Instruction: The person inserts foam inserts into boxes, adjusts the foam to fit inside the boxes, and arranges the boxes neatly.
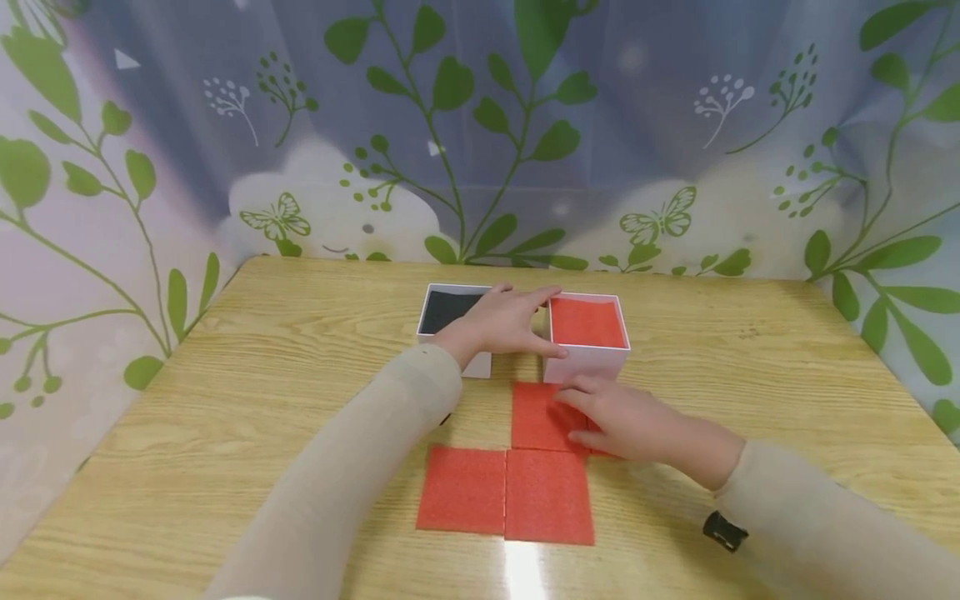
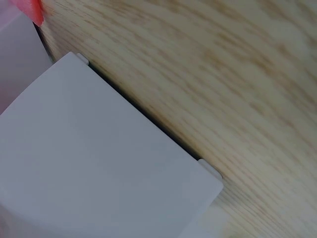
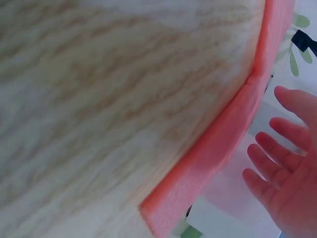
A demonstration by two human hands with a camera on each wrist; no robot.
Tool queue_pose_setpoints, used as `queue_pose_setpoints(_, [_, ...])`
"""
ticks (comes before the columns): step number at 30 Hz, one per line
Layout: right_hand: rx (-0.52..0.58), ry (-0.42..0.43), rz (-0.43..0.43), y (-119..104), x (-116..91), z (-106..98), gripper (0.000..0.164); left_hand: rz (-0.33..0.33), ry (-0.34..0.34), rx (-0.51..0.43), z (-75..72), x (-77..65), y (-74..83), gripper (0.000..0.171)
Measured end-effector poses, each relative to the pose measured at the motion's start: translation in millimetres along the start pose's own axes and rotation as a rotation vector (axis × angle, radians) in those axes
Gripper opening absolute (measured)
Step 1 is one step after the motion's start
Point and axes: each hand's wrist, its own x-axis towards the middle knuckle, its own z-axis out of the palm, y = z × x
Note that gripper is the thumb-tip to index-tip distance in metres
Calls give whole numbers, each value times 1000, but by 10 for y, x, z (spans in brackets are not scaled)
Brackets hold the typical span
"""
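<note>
My left hand [image 1: 507, 321] reaches over between two white boxes, its fingers spread. Its index fingertip is at the back left rim of the right box [image 1: 585, 365], and its thumb overlaps the front. Inside that box lies a red felt-like sheet [image 1: 588, 322]. Over the red squares [image 1: 542, 417] nearest the boxes, my right hand [image 1: 626, 421] extends its fingers, partly covering them. In the right wrist view the fingers of my right hand [image 3: 290, 168] are loosely extended beside a thick red edge [image 3: 213, 163]. The left wrist view shows a pale box wall [image 2: 99, 139].
The left box [image 1: 477, 367] holds a black sheet [image 1: 447, 312] and is partly hidden by my left hand. Two more red squares, one left [image 1: 462, 490] and one right [image 1: 549, 497], lie side by side nearer me. A patterned curtain [image 1: 480, 167] hangs behind the wooden table [image 1: 315, 350].
</note>
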Motion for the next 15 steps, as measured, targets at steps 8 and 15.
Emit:
queue_pose_setpoints(8, [30, -117, 65, -34, 48, 62, 58, -1, -4, -22, 14, 0, -9, 96])
queue_pose_setpoints(15, [33, -146, 78, -43, 91, 81, 64, 3, 3, -10, 12, 5, 0, 96])
